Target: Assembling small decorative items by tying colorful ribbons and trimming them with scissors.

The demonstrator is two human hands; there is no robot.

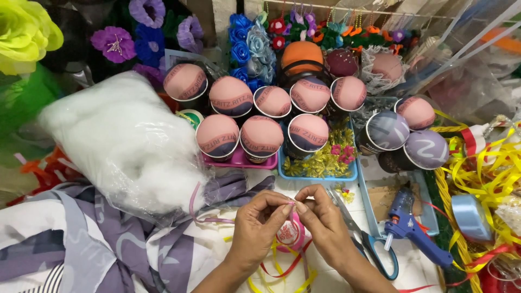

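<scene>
A small pink spool point(290, 234) lay on the work surface just beneath both hands. The left hand point(259, 225) and right hand point(323, 220) met fingertip to fingertip above it, pinching something too fine to make out (perhaps thread). Blue-handled scissors point(374, 247) lay just right of the right hand, a blue glue gun point(410, 228) beyond. A clear bag of white stuffing point(122, 141) sat to the left.

White tiled floor point(418, 266) as work surface, evenly lit; purple-and-white patterned fabric point(81, 244) spread at lower left; pale vertical wall strip point(225, 11) at top centre behind artificial flowers.
</scene>
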